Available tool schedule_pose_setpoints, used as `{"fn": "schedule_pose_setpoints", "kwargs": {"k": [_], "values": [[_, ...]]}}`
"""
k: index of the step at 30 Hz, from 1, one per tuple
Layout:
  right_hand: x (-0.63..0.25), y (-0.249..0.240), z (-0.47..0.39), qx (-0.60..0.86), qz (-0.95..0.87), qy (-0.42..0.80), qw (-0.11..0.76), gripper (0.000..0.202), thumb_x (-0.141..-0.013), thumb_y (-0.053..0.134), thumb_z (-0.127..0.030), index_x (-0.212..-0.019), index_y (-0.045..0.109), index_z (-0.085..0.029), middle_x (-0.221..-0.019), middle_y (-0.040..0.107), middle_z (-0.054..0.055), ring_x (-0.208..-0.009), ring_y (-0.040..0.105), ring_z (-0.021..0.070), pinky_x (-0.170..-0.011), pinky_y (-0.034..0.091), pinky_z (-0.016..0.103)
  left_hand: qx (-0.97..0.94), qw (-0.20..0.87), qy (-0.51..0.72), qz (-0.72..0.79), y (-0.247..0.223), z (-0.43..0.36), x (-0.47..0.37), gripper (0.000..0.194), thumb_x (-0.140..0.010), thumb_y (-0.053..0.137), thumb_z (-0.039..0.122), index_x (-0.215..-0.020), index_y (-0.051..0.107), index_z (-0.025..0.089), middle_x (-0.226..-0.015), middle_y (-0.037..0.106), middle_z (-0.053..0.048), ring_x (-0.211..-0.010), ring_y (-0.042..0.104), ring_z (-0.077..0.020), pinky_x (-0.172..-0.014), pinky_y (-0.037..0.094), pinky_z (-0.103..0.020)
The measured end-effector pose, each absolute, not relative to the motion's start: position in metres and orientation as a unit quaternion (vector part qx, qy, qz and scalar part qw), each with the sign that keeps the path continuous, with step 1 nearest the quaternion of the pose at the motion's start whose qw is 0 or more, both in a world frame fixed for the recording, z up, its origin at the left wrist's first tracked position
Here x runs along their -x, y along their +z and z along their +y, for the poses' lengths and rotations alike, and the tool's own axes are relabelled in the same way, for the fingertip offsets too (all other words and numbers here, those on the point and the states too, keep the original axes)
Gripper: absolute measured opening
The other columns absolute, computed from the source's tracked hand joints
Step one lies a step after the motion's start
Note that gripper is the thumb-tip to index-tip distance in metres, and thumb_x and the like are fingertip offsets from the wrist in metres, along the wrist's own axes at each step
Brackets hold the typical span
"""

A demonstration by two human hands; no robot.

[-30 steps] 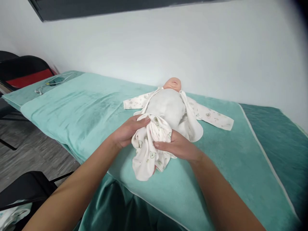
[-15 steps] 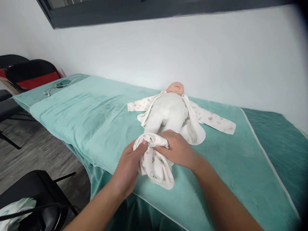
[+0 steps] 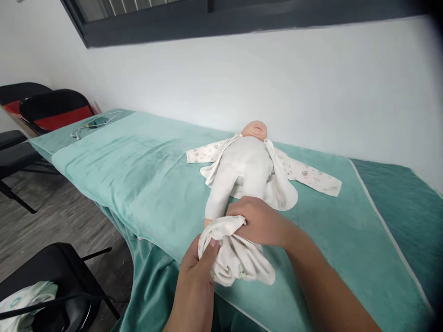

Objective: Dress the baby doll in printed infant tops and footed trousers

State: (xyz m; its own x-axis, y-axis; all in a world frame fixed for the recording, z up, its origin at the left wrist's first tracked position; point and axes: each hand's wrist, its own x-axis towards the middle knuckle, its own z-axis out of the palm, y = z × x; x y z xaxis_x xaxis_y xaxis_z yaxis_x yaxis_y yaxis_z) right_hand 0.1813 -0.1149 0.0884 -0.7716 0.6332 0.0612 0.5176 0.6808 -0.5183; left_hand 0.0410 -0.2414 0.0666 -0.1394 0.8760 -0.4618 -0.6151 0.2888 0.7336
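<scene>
A baby doll (image 3: 247,159) in a grey-white body covering lies on its back, its head toward the wall. Under it an open baby jacket (image 3: 316,179) with a small print is spread, sleeves out to both sides. White printed baby pants (image 3: 235,258) are bunched up at the doll's foot on the left side of the view. My left hand (image 3: 200,272) is closed on the gathered rim of the pants, thumb on top. My right hand (image 3: 259,221) grips the other side of the rim, its fingers partly hidden and close to the doll's legs.
The doll lies on a green-covered bed (image 3: 138,166) against a white wall. A cable (image 3: 83,129) lies at the bed's far left. Black chairs stand to the left; a nearby chair (image 3: 69,276) bears a crumpled white-green cloth (image 3: 29,302).
Both hands have drawn the pants down and toward me, away from the doll's body. The rim has opened wider, and more of the doll's left-hand leg shows.
</scene>
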Motion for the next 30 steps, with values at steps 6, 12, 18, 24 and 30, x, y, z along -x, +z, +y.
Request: {"fn": "schedule_pose_setpoints", "kwargs": {"k": [6, 12, 18, 24, 30], "values": [[-0.177, 0.081, -0.114, 0.343, -0.906, 0.23, 0.093, 0.033, -0.084, 0.058, -0.022, -0.058, 0.039, -0.017, -0.057, 0.051, -0.003, -0.056, 0.043, 0.0094, -0.058, 0.025, 0.029, -0.145, 0.57, 0.578, 0.565, 0.03, -0.255, -0.016, 0.042, -0.067, 0.082, 0.041, -0.1, 0.073, 0.016, -0.079, 0.071, -0.005, -0.075, 0.064, -0.0196, -0.071, 0.05, -0.029], [-0.168, 0.081, -0.115, 0.376, -0.895, 0.231, 0.064, 0.028, -0.086, 0.054, -0.024, -0.062, 0.043, -0.017, -0.067, 0.059, -0.001, -0.063, 0.049, 0.0106, -0.059, 0.022, 0.03, -0.295, 0.509, 0.481, 0.65, 0.018, -0.234, 0.023, 0.026, -0.08, 0.065, 0.041, -0.093, 0.068, 0.018, -0.073, 0.06, 0.002, -0.068, 0.047, -0.0115, -0.059, 0.037, -0.019], [-0.167, 0.08, -0.114, 0.426, -0.868, 0.249, 0.064, 0.027, -0.085, 0.053, -0.02, -0.064, 0.036, -0.018, -0.062, 0.052, -0.002, -0.061, 0.047, 0.0113, -0.058, 0.02, 0.029, -0.393, 0.509, 0.422, 0.639, 0.031, -0.216, 0.015, 0.024, -0.087, 0.056, 0.042, -0.085, 0.061, 0.019, -0.068, 0.05, 0.004, -0.065, 0.042, -0.0115, -0.058, 0.036, -0.02], [-0.174, 0.077, -0.107, 0.407, -0.832, 0.353, 0.134, 0.026, -0.093, 0.053, -0.034, -0.073, 0.043, -0.02, -0.072, 0.055, -0.002, -0.069, 0.052, 0.0142, -0.061, 0.031, 0.027, -0.409, 0.457, 0.506, 0.606, 0.028, -0.182, 0.01, 0.027, -0.088, 0.056, 0.046, -0.087, 0.056, 0.02, -0.075, 0.055, 0.002, -0.069, 0.047, -0.0131, -0.06, 0.039, -0.022], [-0.183, 0.082, -0.102, 0.387, -0.784, 0.47, 0.123, 0.03, -0.093, 0.056, -0.049, -0.103, 0.064, -0.022, -0.104, 0.07, 0.003, -0.097, 0.064, 0.0234, -0.081, 0.048, 0.034, -0.498, 0.396, 0.531, 0.559, 0.015, -0.133, 0.021, 0.016, -0.086, 0.055, 0.035, -0.087, 0.055, 0.02, -0.08, 0.057, 0.0, -0.075, 0.052, -0.016, -0.068, 0.042, -0.027]]}}
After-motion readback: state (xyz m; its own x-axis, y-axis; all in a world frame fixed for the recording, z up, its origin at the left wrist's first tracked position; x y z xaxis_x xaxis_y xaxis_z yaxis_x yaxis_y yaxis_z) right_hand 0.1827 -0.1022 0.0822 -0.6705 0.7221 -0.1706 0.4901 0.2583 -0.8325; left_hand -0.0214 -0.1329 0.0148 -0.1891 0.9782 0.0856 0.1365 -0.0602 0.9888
